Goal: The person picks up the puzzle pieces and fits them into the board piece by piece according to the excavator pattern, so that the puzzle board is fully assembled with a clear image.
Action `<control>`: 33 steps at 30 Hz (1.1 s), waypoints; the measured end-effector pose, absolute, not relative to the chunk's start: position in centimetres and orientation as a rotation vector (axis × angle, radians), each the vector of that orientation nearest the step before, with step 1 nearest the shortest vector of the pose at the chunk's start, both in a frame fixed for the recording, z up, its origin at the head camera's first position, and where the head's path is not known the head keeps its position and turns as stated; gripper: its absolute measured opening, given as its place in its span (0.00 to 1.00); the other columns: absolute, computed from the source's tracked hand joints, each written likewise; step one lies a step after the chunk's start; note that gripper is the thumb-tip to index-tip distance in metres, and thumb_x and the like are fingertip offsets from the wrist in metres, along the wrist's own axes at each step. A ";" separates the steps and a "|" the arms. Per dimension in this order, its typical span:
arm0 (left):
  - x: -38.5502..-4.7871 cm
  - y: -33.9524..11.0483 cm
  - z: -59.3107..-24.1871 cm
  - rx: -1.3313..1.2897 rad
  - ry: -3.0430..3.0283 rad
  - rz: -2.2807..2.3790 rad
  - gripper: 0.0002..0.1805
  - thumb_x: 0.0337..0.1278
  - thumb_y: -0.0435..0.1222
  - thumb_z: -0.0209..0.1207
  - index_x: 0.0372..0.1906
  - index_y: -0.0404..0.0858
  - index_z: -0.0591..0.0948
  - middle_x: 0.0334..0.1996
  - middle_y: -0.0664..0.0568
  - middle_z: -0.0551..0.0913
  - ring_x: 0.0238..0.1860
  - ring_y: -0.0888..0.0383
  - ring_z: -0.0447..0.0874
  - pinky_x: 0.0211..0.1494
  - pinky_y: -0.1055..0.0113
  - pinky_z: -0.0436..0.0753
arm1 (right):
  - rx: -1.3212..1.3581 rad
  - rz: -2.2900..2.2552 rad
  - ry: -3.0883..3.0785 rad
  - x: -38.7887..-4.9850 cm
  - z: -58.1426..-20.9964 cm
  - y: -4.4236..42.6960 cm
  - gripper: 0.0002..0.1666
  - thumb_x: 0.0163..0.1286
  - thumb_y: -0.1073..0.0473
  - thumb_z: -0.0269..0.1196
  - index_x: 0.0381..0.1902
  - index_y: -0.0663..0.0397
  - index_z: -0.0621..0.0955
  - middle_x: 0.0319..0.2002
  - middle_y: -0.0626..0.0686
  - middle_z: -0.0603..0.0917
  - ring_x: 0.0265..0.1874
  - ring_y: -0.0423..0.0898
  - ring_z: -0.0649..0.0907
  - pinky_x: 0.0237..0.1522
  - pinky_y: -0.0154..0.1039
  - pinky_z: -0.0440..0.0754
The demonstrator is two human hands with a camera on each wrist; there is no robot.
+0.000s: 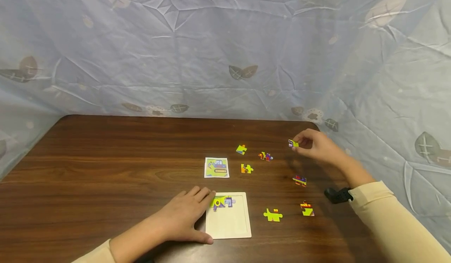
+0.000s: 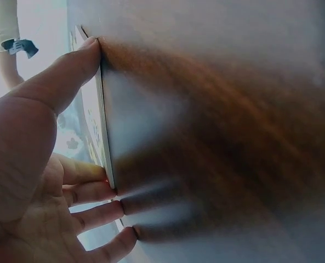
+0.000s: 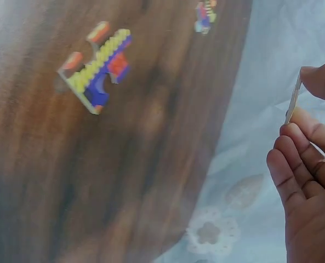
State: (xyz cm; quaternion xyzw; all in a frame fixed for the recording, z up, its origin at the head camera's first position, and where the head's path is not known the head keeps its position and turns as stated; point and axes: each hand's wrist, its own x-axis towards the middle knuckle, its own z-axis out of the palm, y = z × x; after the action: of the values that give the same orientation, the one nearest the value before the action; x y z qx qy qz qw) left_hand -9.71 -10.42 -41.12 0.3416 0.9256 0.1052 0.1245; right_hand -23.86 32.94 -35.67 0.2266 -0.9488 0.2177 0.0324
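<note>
My right hand [image 1: 318,146], raised over the table's right back corner, pinches a small puzzle piece [image 1: 293,143] in green, white and purple between thumb and fingers. The right wrist view shows that piece [image 3: 294,98] edge-on. Fairly straight, spread fingers of my left hand [image 1: 184,218] touch the left edge of a pale square puzzle tray [image 1: 229,226], with the thumb at its near corner. Joined green and purple pieces [image 1: 222,202] lie in the tray's upper part. The left wrist view shows the thumb [image 2: 77,66] and fingertips along the tray's side.
Beyond the tray lies a square picture card [image 1: 216,168] of a digger. Loose puzzle pieces lie on the brown table [image 1: 116,157], among them a yellow-striped one [image 1: 300,181], a green one [image 1: 273,215] and a red-and-green one [image 1: 307,209]. Pale leaf-patterned cloth [image 1: 211,51] hangs behind.
</note>
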 end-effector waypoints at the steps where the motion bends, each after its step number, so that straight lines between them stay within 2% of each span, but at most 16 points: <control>1: -9.7 -10.4 -41.1 0.994 2.697 0.308 0.63 0.47 0.72 0.68 0.80 0.37 0.64 0.77 0.43 0.69 0.76 0.44 0.69 0.72 0.37 0.75 | 0.713 0.669 -2.910 -23.8 -35.3 32.9 0.12 0.66 0.60 0.73 0.45 0.59 0.86 0.40 0.54 0.87 0.38 0.44 0.83 0.40 0.34 0.82; 12: -9.7 -10.5 -41.2 1.000 2.713 0.304 0.62 0.47 0.71 0.68 0.80 0.37 0.64 0.76 0.43 0.71 0.74 0.45 0.70 0.71 0.39 0.76 | 0.760 0.662 -2.895 -23.4 -33.6 31.8 0.12 0.65 0.60 0.75 0.43 0.57 0.86 0.39 0.52 0.87 0.38 0.44 0.83 0.41 0.33 0.83; 21: -9.6 -10.6 -41.2 1.018 2.717 0.285 0.62 0.47 0.72 0.68 0.80 0.36 0.65 0.75 0.44 0.72 0.72 0.46 0.71 0.70 0.40 0.77 | 0.890 0.592 -2.851 -22.5 -34.2 30.3 0.13 0.63 0.60 0.76 0.43 0.57 0.85 0.39 0.51 0.86 0.39 0.44 0.83 0.43 0.38 0.84; 28: -9.6 -10.5 -41.3 1.018 2.716 0.288 0.62 0.47 0.72 0.68 0.80 0.36 0.65 0.75 0.44 0.71 0.73 0.45 0.70 0.70 0.38 0.77 | 0.995 0.585 -2.868 -21.5 -34.6 27.7 0.13 0.65 0.59 0.75 0.44 0.56 0.85 0.41 0.50 0.85 0.40 0.44 0.82 0.45 0.41 0.85; 33: -9.7 -10.4 -41.3 1.026 2.718 0.279 0.62 0.47 0.72 0.67 0.80 0.37 0.65 0.74 0.45 0.72 0.72 0.46 0.71 0.70 0.39 0.78 | 1.091 0.590 -2.852 -20.3 -35.2 25.4 0.15 0.65 0.57 0.75 0.45 0.57 0.84 0.42 0.51 0.85 0.41 0.46 0.83 0.46 0.43 0.86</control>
State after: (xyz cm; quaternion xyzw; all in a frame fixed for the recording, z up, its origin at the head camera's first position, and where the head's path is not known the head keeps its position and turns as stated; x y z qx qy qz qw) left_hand -9.66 -10.40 -41.34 0.3493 0.9255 0.0949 0.1114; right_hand -20.34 25.42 -35.20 0.3506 -0.9170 0.1897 0.0158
